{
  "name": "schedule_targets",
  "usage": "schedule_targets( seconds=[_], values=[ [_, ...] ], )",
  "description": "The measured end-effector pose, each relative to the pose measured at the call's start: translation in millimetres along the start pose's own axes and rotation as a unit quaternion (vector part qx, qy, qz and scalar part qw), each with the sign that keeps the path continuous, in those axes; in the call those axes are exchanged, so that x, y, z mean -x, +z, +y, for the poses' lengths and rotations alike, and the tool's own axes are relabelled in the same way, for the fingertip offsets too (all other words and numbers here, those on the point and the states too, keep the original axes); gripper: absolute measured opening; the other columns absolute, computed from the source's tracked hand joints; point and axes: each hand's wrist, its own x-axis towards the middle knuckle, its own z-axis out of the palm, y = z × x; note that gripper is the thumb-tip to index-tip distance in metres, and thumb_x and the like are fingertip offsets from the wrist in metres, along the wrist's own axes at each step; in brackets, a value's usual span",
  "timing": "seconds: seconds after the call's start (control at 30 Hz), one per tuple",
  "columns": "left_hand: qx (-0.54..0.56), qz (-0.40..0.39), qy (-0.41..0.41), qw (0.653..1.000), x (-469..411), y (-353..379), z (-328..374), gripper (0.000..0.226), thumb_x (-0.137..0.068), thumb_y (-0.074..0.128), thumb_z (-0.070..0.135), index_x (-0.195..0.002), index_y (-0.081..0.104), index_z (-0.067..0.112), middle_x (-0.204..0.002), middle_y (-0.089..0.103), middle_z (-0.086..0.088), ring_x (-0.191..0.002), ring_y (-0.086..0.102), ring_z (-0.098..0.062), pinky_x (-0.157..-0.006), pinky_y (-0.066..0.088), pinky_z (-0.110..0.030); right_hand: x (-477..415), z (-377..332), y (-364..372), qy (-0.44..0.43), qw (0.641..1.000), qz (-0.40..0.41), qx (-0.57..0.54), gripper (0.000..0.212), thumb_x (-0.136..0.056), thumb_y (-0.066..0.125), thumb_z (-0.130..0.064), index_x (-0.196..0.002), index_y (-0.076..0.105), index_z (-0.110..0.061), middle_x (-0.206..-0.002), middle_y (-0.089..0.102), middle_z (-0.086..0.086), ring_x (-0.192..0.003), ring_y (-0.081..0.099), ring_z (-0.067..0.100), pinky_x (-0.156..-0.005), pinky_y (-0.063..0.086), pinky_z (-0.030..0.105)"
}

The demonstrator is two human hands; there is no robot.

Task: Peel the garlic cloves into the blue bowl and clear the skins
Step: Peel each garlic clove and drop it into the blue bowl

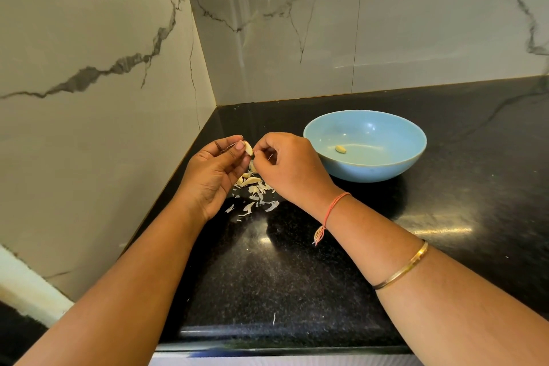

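My left hand pinches a pale garlic clove between thumb and fingers, held above the counter. My right hand meets it from the right, its fingertips closed on the clove's lower edge. Under both hands a heap of unpeeled cloves and torn papery skins lies on the black counter. The blue bowl stands to the right of my hands, with one peeled clove lying on its bottom.
The black granite counter sits in a corner of marble-patterned walls, one close on the left and one behind. The counter's front edge runs near the bottom of the view. A stray skin sliver lies near that edge.
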Motion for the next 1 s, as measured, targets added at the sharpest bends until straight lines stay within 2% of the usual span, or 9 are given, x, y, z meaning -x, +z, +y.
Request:
schedule_targets(
  seconds=[0.1, 0.27, 0.43, 0.57, 0.87, 1.0],
  values=[
    [-0.005, 0.001, 0.003, 1.0, 1.0, 1.3, -0.4, 0.013, -0.085, 0.058, -0.001, -0.089, 0.065, 0.009, -0.08, 0.068, -0.004, -0.069, 0.068, -0.008, -0.063, 0.056, -0.017, -1.0, 1.1, 0.3, -0.001, 1.0, 0.001, 0.012, 0.014, -0.088, 0.058, -0.018, -0.086, 0.068, -0.008, -0.082, 0.066, 0.004, -0.073, 0.06, 0.014, -0.065, 0.053, 0.028],
    [-0.02, 0.002, 0.011, 1.0, 2.7, 3.0, -0.8, 0.013, -0.085, 0.058, -0.002, -0.089, 0.065, 0.008, -0.079, 0.068, -0.004, -0.068, 0.067, -0.007, -0.065, 0.056, -0.017, -1.0, 0.9, -0.9, -0.008, 0.999, -0.003, 0.036, 0.014, -0.089, 0.056, -0.016, -0.084, 0.066, -0.008, -0.079, 0.065, 0.005, -0.07, 0.057, 0.014, -0.057, 0.042, 0.016],
    [-0.023, -0.006, 0.012, 1.0, 2.7, 3.0, -1.3, 0.012, -0.083, 0.059, -0.001, -0.088, 0.065, 0.008, -0.077, 0.069, -0.002, -0.067, 0.068, -0.007, -0.065, 0.056, -0.017, -0.2, 0.1, -2.0, -0.016, 0.998, 0.0, 0.059, 0.012, -0.087, 0.058, -0.018, -0.079, 0.062, -0.01, -0.077, 0.062, 0.004, -0.069, 0.055, 0.015, -0.056, 0.039, 0.018],
    [-0.027, -0.015, 0.01, 0.999, 2.3, 3.2, -1.6, 0.012, -0.082, 0.06, 0.0, -0.089, 0.065, 0.009, -0.076, 0.07, -0.002, -0.069, 0.068, -0.008, -0.067, 0.057, -0.018, 0.2, 0.0, -1.6, -0.025, 0.997, 0.009, 0.067, 0.013, -0.087, 0.058, -0.017, -0.077, 0.061, -0.009, -0.075, 0.06, 0.004, -0.067, 0.052, 0.014, -0.053, 0.034, 0.013],
    [-0.05, -0.047, 0.0, 0.998, 3.0, 3.4, -3.0, 0.013, -0.081, 0.059, -0.002, -0.087, 0.065, 0.008, -0.082, 0.067, -0.006, -0.072, 0.065, -0.01, -0.064, 0.056, -0.017, -3.1, 2.1, -2.0, -0.051, 0.993, 0.096, 0.045, 0.011, -0.084, 0.06, -0.01, -0.073, 0.059, -0.008, -0.068, 0.049, -0.003, -0.059, 0.042, 0.008, -0.051, 0.028, 0.01],
    [-0.068, -0.052, 0.006, 0.996, 3.1, 2.9, -3.6, 0.013, -0.083, 0.058, -0.003, -0.089, 0.065, 0.007, -0.082, 0.068, -0.005, -0.073, 0.067, -0.01, -0.068, 0.057, -0.019, -4.0, 0.9, -2.2, -0.07, 0.988, 0.136, 0.032, 0.007, -0.082, 0.06, -0.006, -0.075, 0.061, -0.006, -0.069, 0.047, -0.004, -0.059, 0.042, 0.009, -0.052, 0.026, 0.009]
  ],
)
